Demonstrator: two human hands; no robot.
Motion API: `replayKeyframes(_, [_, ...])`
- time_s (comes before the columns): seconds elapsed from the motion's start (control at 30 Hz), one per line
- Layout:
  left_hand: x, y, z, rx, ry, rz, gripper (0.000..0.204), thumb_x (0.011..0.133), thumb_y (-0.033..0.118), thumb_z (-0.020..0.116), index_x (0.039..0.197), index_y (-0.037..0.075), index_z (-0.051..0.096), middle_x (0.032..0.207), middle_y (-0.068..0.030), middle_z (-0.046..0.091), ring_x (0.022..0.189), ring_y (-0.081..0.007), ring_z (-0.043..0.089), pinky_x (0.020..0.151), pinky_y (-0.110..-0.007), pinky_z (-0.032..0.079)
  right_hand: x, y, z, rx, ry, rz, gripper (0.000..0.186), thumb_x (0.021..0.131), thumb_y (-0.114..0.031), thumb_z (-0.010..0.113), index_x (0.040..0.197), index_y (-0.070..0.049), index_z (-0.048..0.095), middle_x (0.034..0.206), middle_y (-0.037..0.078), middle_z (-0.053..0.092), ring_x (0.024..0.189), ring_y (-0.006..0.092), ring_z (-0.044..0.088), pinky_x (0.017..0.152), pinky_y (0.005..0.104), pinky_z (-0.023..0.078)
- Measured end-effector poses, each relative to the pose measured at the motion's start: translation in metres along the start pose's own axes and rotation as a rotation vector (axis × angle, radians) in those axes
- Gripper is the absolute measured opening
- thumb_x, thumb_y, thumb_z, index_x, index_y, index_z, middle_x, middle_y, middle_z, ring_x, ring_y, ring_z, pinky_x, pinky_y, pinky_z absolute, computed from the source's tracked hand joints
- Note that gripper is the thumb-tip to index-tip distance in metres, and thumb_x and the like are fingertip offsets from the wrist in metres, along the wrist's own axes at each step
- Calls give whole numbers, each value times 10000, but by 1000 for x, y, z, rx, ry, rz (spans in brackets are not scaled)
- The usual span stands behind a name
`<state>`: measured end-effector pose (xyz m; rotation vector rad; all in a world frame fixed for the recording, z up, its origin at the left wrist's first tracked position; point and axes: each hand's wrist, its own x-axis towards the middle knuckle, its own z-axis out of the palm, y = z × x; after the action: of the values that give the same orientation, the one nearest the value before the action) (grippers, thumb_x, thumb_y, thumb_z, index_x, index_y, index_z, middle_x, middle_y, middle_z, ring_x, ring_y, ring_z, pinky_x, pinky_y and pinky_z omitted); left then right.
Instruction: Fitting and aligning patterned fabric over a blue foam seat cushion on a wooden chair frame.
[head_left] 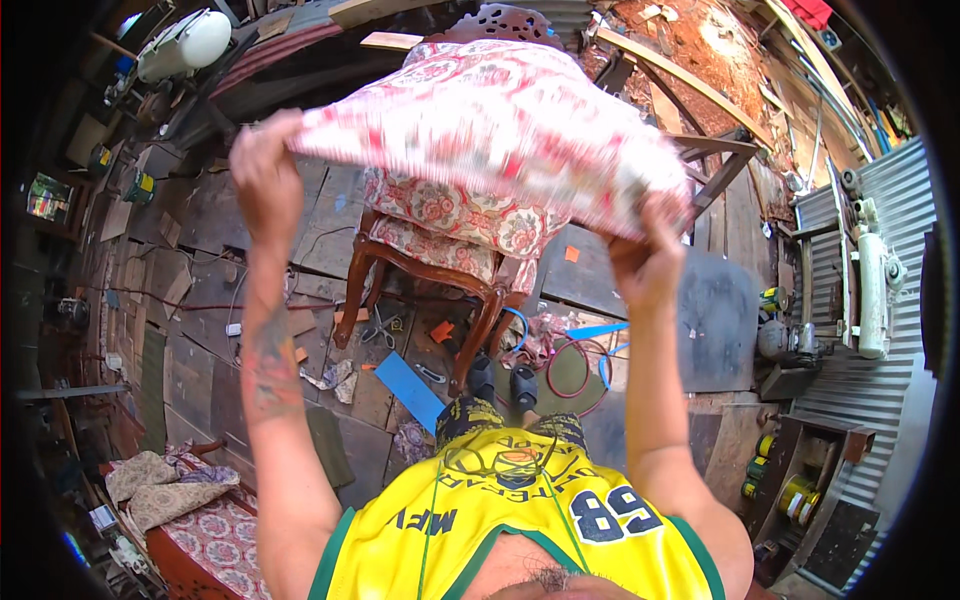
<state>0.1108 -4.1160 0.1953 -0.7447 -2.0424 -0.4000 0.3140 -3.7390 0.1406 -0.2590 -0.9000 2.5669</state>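
Note:
A piece of floral fabric [440, 130], white with red and pink pattern, stretches between my hands, smeared by motion. My left hand [268, 165] is closed on its left corner, arm raised. On the other side my right hand [648, 245] grips the bunched right end. Beneath the cloth stands a wooden chair with carved brown legs, its seat [470, 215] covered in matching floral upholstery. The fabric hides most of the chair's back; only a dark carved top rail [500, 22] shows beyond it.
On the floor near my feet lie scissors [381, 326], a blue strip [408, 390], a utility knife [430, 374], a dark red hose [570, 372] and orange scraps. A floral upholstered piece [195, 530] stands at lower left. Shelving with spools [800, 495] is at right; a white tank [195, 45] sits far left.

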Motion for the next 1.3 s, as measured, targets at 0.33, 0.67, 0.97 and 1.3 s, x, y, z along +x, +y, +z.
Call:
replayKeyframes(0.33, [-316, -75, 164, -756, 10, -1333, 367, 955, 36, 517, 1288, 76, 665, 1115, -78, 725, 971, -225, 675, 951, -353, 486, 0, 246, -124, 33, 431, 572, 299, 955, -226, 664, 1185, -56, 578, 1104, 104, 648, 1009, 278, 655, 866, 510, 595])
replayKeyframes(0.67, [-337, -25, 221, -1366, 194, -2043, 526, 956, 57, 480, 1477, 30, 405, 1355, -151, 546, 1251, -293, 534, 1078, -570, 371, -5, 271, -172, -58, 580, 615, 278, 952, -172, 599, 1203, -65, 550, 1163, 141, 614, 1084, 319, 614, 941, 573, 539])
replayKeyframes(0.97, [-366, -28, 231, -1102, 324, -1879, 444, 857, -94, 551, 1295, -22, 568, 1116, -126, 620, 964, -194, 617, 840, -291, 492, -20, 258, -187, -224, 673, 756, 255, 961, -157, 599, 1184, -46, 544, 1092, 127, 578, 1013, 356, 622, 870, 540, 563])
replayKeyframes(1.3, [-383, -29, 234, -998, 337, -1882, 374, 832, -96, 591, 1195, -13, 619, 834, 36, 532, 659, -56, 464, 593, -208, 376, -21, 261, -181, -381, 652, 917, 212, 976, -198, 568, 1133, -55, 560, 1025, 126, 615, 953, 315, 642, 843, 513, 586])
